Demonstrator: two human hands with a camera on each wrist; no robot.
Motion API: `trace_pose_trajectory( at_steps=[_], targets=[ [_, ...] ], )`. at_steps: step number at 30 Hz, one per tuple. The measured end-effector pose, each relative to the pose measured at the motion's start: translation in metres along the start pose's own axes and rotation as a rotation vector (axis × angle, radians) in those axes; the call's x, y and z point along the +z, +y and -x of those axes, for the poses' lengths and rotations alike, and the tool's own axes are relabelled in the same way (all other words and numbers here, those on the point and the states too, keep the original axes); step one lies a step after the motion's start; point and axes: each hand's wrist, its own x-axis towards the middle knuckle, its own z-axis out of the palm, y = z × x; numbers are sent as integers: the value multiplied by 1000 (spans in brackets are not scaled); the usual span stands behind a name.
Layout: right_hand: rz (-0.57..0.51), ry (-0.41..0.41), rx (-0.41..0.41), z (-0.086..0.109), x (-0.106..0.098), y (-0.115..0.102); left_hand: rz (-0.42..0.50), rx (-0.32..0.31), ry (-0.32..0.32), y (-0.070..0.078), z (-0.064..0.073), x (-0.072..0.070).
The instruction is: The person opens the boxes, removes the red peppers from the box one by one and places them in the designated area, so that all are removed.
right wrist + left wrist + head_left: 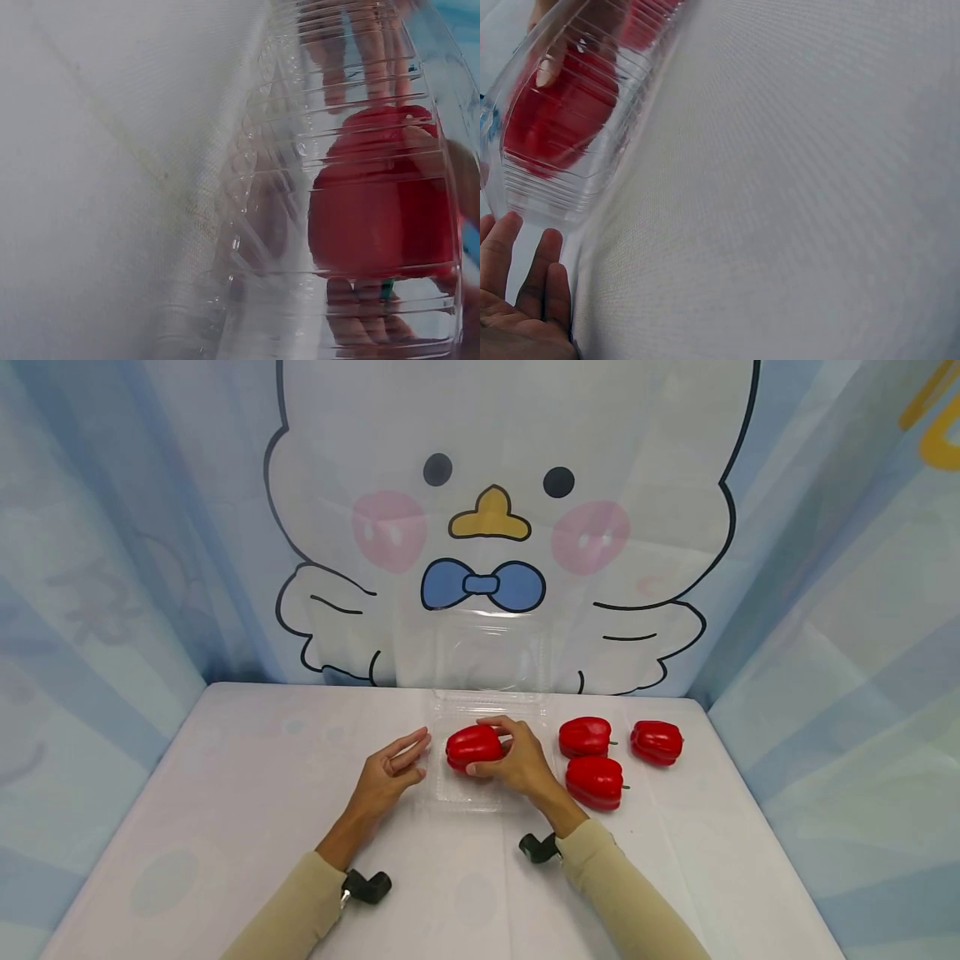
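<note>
A red bell pepper (471, 747) lies on its side within a clear plastic clamshell container (468, 805). My right hand (521, 764) grips it from the right, thumb on the near side and fingers on the far side. The container's wall stands in front of the pepper (382, 217) in the right wrist view, where its green stem shows below. Just left of the container, my left hand (384, 781) has loosely extended fingers and holds nothing. Its fingertips (510, 221) are close to the container's edge in the left wrist view; whether they touch is unclear.
The container's transparent lid (491, 652) stands raised at the back, against the cartoon-printed curtain (645, 443). On the white table (225, 793), right of the container, lie more red peppers: one behind (584, 737), one nearer (595, 782), one farther right (656, 743).
</note>
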Motion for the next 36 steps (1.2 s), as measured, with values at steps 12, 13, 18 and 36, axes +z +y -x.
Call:
trace_pose_trajectory(
  at_steps=[12,13,18,36],
  targets=[
    [6,43,-7,10,-8,-16,-26,-15,7,0,-1,-1],
    [2,45,-7,10,-9,-16,-27,-18,10,0,-2,-1],
    [-24,59,-18,11,-13,-15,-25,-21,12,2,-1,-1],
    [-59,98,-6,29,-37,-20,-23,-21,11,2,-2,1]
  ],
)
